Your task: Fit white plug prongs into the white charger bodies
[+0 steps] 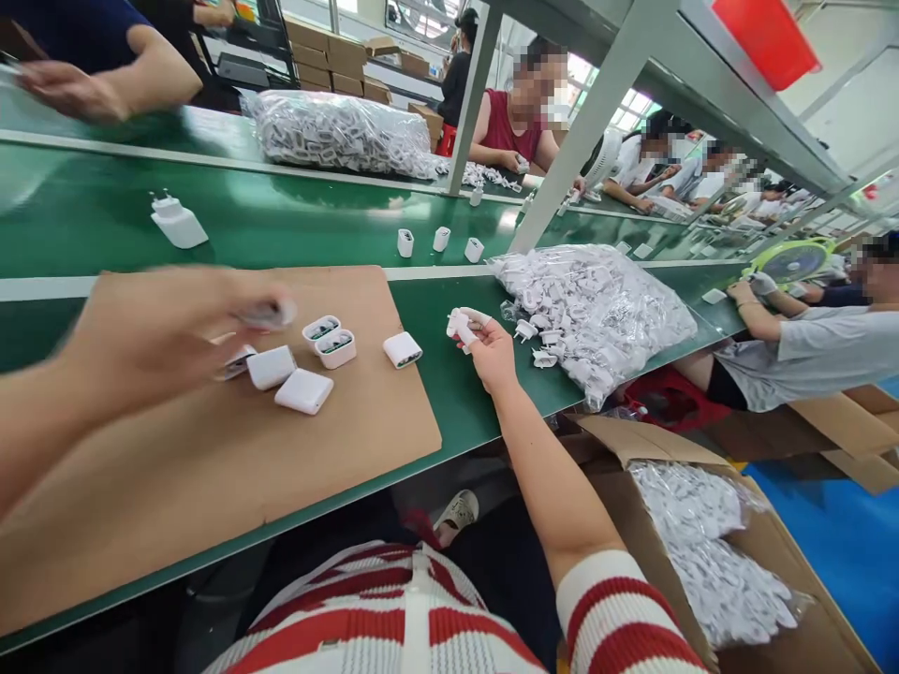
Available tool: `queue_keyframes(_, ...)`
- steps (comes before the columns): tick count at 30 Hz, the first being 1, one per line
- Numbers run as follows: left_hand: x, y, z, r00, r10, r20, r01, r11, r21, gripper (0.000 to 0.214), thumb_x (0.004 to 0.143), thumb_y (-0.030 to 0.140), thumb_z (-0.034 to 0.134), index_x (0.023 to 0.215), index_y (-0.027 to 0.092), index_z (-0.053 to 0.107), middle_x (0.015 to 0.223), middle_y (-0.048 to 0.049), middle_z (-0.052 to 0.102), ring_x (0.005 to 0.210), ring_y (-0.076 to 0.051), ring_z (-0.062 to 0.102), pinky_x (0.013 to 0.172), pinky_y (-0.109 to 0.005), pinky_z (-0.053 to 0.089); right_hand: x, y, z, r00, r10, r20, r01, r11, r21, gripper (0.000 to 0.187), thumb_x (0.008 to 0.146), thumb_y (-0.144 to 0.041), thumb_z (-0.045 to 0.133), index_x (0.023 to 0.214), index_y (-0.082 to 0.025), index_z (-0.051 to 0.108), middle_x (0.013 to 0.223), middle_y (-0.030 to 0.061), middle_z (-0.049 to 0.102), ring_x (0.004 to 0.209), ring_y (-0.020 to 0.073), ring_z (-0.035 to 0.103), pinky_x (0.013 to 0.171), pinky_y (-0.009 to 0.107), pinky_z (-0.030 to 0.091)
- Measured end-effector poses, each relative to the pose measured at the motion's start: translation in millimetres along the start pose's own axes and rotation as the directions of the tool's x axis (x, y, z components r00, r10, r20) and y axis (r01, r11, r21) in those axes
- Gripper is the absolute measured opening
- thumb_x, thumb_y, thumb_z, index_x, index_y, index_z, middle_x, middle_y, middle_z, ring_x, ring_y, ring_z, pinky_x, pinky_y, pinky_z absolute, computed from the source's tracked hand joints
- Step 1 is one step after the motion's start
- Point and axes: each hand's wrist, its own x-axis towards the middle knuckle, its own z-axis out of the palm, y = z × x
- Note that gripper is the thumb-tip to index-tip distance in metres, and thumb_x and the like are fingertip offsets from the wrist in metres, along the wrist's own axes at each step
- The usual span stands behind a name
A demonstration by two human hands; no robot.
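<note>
My left hand (pixel 161 328) hovers over the brown board (pixel 211 468), blurred, its fingers pinched on a small white charger part (pixel 271 314). My right hand (pixel 488 351) is held above the green table, fingers closed on a white plug piece (pixel 460 326). On the board lie white charger housings (pixel 303 390), two of them open shells (pixel 329 339) showing green circuit boards. A clear bag of white plug pieces (pixel 596 309) lies just right of my right hand.
The green conveyor belt (pixel 281 220) carries a white charger (pixel 179 225) and three small shells (pixel 439 241). Another bag of parts (pixel 337 136) lies across it. Other people work opposite and to the right. A cardboard box of bagged parts (pixel 709 562) stands on the floor.
</note>
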Motion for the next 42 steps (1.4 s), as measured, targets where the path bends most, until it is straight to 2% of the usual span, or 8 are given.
queue_keyframes(3, -23, 50, 51.6, 0.985, 0.132, 0.112, -0.12, 0.987, -0.104, 0.03, 0.096, 0.042, 0.054, 0.122, 0.037, 0.07, 0.121, 0.0018, 0.073, 0.108, -0.025, 0.07, 0.094, -0.041, 0.054, -7, -6, 2, 0.999, 0.024, 0.024, -0.024, 1.0, 0.015, 0.051, 0.067, -0.043, 0.081, 0.111, -0.02, 0.068, 0.095, 0.0041, 0.075, 0.082, 0.0171, 0.071, 0.07, 0.029, 0.056)
queue_keyframes(9, -43, 85, 116.6, 0.975, -0.031, 0.221, 0.098, 0.949, -0.298, 0.055, 0.096, 0.049, 0.057, 0.146, 0.026, 0.049, 0.144, -0.0102, 0.059, 0.131, -0.03, 0.057, 0.114, -0.045, 0.044, -37, -25, 6, 0.964, 0.106, 0.245, -0.114, 0.993, 0.02, 0.051, 0.067, -0.046, 0.085, 0.11, -0.024, 0.069, 0.099, 0.0018, 0.073, 0.068, 0.0119, 0.066, 0.063, 0.027, 0.055)
queue_keyframes(12, -46, 81, 119.5, 0.979, -0.072, 0.189, 0.139, 0.919, -0.369, 0.074, 0.091, 0.051, 0.065, 0.153, 0.023, 0.036, 0.149, -0.0134, 0.051, 0.137, -0.03, 0.05, 0.117, -0.045, 0.041, -55, -35, 12, 0.936, 0.121, 0.332, -0.148, 0.987, 0.058, 0.045, 0.071, -0.048, 0.084, 0.107, -0.025, 0.069, 0.1, 0.0025, 0.074, 0.079, 0.0156, 0.07, 0.074, 0.032, 0.058)
queue_keyframes(14, -47, 78, 118.3, 0.971, -0.107, 0.216, 0.186, 0.904, -0.386, 0.061, 0.093, 0.052, 0.063, 0.143, 0.022, 0.048, 0.14, -0.0119, 0.058, 0.128, -0.029, 0.055, 0.111, -0.043, 0.045, -64, -42, 18, 0.923, 0.107, 0.37, -0.129, 0.991, 0.035, 0.035, 0.076, -0.048, 0.081, 0.098, -0.023, 0.07, 0.094, 0.0031, 0.074, 0.081, 0.0173, 0.069, 0.076, 0.034, 0.058)
queue_keyframes(20, -44, 79, 116.5, 0.947, -0.178, 0.268, 0.288, 0.84, -0.459, 0.045, 0.094, 0.052, 0.062, 0.127, 0.022, 0.06, 0.122, -0.0078, 0.066, 0.109, -0.026, 0.062, 0.095, -0.039, 0.052, -82, -63, 37, 0.907, -0.114, 0.406, 0.215, 0.953, -0.215, 0.035, 0.085, -0.03, 0.07, 0.119, -0.025, 0.064, 0.116, 0.0057, 0.069, 0.094, 0.0189, 0.066, 0.086, 0.035, 0.056)
queue_keyframes(27, -41, 78, 114.9, 0.96, -0.125, 0.251, 0.229, 0.865, -0.447, 0.035, 0.092, 0.053, 0.062, 0.1, 0.018, 0.063, 0.098, -0.0069, 0.065, 0.092, -0.025, 0.06, 0.08, -0.038, 0.048, -85, -81, 51, 0.718, -0.159, 0.677, 0.619, 0.591, -0.518, 0.019, 0.072, -0.006, 0.055, 0.082, -0.022, 0.058, 0.089, 0.004, 0.064, 0.085, 0.0201, 0.057, 0.074, 0.031, 0.046)
queue_keyframes(32, -42, 78, 115.4, 0.961, -0.134, 0.24, 0.237, 0.849, -0.473, 0.033, 0.091, 0.05, 0.064, 0.101, 0.019, 0.062, 0.1, -0.0063, 0.066, 0.094, -0.025, 0.06, 0.083, -0.038, 0.048, -82, -72, 59, 0.693, -0.17, 0.7, 0.681, 0.474, -0.558, 0.019, 0.071, -0.005, 0.051, 0.068, -0.023, 0.044, 0.076, 0.0017, 0.057, 0.075, 0.0182, 0.05, 0.066, 0.029, 0.038)
queue_keyframes(42, -42, 79, 116.0, 0.963, -0.132, 0.236, 0.233, 0.848, -0.477, 0.035, 0.091, 0.053, 0.063, 0.099, 0.019, 0.063, 0.098, -0.0068, 0.067, 0.092, -0.025, 0.06, 0.082, -0.039, 0.048, -91, -65, 58, 0.662, -0.237, 0.711, 0.736, 0.382, -0.559, 0.02, 0.073, -0.004, 0.052, 0.071, -0.023, 0.048, 0.077, 0.003, 0.057, 0.078, 0.0202, 0.049, 0.066, 0.031, 0.035)
